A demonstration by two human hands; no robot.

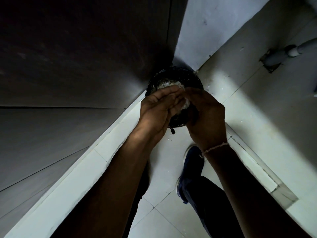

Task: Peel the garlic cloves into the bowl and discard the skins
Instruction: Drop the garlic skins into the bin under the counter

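A round black bin (178, 76) stands on the floor in the corner, with pale garlic skins (164, 85) heaped inside. Both hands hover right over its near rim. My left hand (157, 109) is flat, palm turned right, fingers together. My right hand (207, 115) is cupped against it, and a wad of white skins (186, 103) shows between the two. The bowl and cloves are out of view.
A dark cabinet face (77, 57) fills the left, with a white plinth (96, 162) below it. White tiled floor (240, 103) runs right. My blue shoe (192, 165) and dark trouser leg stand just behind the bin. A grey pipe (281, 54) enters the floor far right.
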